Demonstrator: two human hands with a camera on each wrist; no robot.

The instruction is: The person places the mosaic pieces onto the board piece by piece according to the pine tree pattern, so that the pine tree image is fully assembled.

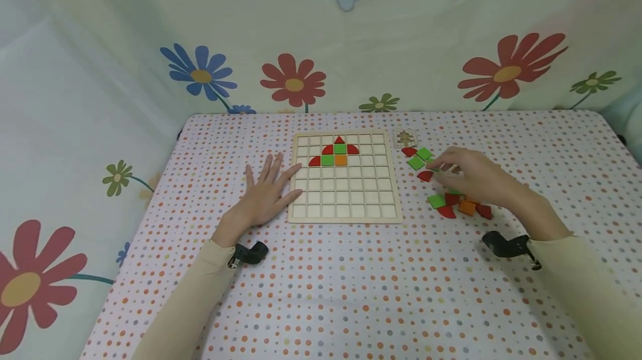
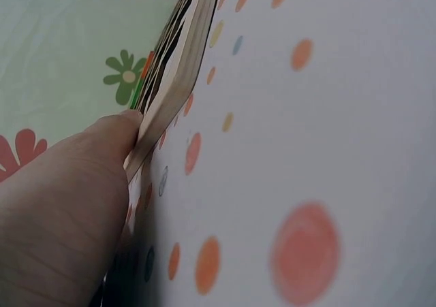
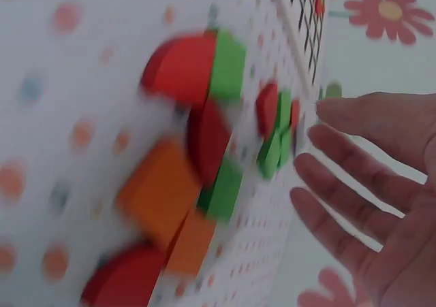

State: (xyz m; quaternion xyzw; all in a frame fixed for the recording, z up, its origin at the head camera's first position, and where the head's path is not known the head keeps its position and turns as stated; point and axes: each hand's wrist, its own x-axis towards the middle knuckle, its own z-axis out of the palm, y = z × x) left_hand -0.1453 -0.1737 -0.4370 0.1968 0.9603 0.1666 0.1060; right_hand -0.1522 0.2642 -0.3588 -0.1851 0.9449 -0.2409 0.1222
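Note:
A wooden grid board (image 1: 349, 220) lies on the table with red, green and orange pieces set in its upper cells, among them an orange square (image 1: 340, 160) and a red triangle (image 1: 339, 140). My left hand (image 1: 263, 195) rests beside the board, fingers spread, its thumb touching the board's left edge. To the right of the board, my right hand (image 1: 466, 173) is over loose pieces, its fingertips by a green square (image 1: 430, 165). In the right wrist view its fingers (image 3: 351, 205) are loosely extended, and I see nothing held between them.
Below the right hand lies a pile of loose pieces, including an orange square (image 1: 467, 208) and red quarter-circles (image 1: 446, 212). Green squares (image 1: 416, 163) lie nearer the board. A small picture card (image 1: 405, 138) with a tree pattern sits by its upper right corner.

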